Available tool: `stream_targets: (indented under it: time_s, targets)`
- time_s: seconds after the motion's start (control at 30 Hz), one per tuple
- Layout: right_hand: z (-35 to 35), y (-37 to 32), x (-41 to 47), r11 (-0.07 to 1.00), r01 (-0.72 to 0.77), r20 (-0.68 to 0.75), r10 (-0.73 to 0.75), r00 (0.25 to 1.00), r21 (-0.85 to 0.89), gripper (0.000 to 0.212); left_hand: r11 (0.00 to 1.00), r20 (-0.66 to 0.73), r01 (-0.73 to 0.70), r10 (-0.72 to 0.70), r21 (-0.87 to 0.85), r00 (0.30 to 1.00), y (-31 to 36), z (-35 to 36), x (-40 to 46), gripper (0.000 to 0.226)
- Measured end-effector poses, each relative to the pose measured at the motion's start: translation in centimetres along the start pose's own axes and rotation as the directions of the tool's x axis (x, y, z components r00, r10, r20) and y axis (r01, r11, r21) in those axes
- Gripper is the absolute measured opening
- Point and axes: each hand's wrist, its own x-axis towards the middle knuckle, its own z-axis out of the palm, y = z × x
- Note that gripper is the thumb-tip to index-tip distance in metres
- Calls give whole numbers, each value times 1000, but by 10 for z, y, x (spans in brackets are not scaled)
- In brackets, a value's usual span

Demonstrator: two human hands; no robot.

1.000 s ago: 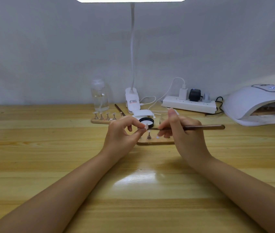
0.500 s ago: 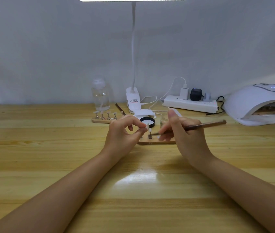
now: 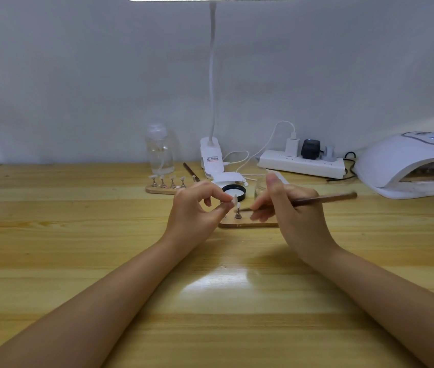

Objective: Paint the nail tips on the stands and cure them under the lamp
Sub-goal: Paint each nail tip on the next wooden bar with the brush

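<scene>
My left hand (image 3: 197, 211) pinches a small white nail tip (image 3: 235, 200) between thumb and forefinger, just above a wooden stand base (image 3: 247, 222). One metal stand with a tip (image 3: 237, 213) is visible on that base between my hands. My right hand (image 3: 290, 211) grips a thin brown brush (image 3: 324, 200), its bristle end pointing left near the stand's tip. A second wooden base with several tips on stands (image 3: 169, 183) lies behind my left hand. The white curing lamp (image 3: 407, 160) sits at the far right with a wooden piece inside it.
A black-rimmed open jar (image 3: 234, 191) and a small glass dish (image 3: 261, 188) stand behind my hands. Further back are a clear bottle (image 3: 158, 150), a clip desk lamp (image 3: 211, 158), a spare brush (image 3: 191, 171) and a power strip (image 3: 302, 162) with plugs and cables.
The brush tip has dropped from level with the pinched tip down toward the stand on the base, and its handle has tilted up at the right. My left hand stays put.
</scene>
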Motion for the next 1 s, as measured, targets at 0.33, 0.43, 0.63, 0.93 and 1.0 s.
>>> stream_targets:
  time_s: [0.33, 0.43, 0.63, 0.93, 1.0]
  targets:
    - [1, 1, 0, 999, 32, -13, -32, 999, -4, 40, 1000, 0, -12, 12, -4, 1000, 1, -1, 0, 9]
    - [0, 2, 0, 1000, 29, -8, -29, 1000, -4, 40, 1000, 2, -4, 4, -2, 1000, 0, 0, 0, 8]
    - [0, 1, 1, 999, 48, -30, -49, 998, -12, 37, 1000, -4, -6, 6, 5, 1000, 0, 0, 1, 9]
    - [-1, 1, 0, 999, 45, -24, -45, 999, -23, 37, 1000, -2, -1, 1, 8, 1000, 1, -1, 0, 7]
    - [-1, 1, -1, 1000, 11, -10, -11, 1000, -17, 41, 1000, -1, 7, -7, 14, 1000, 1, 0, 0, 6]
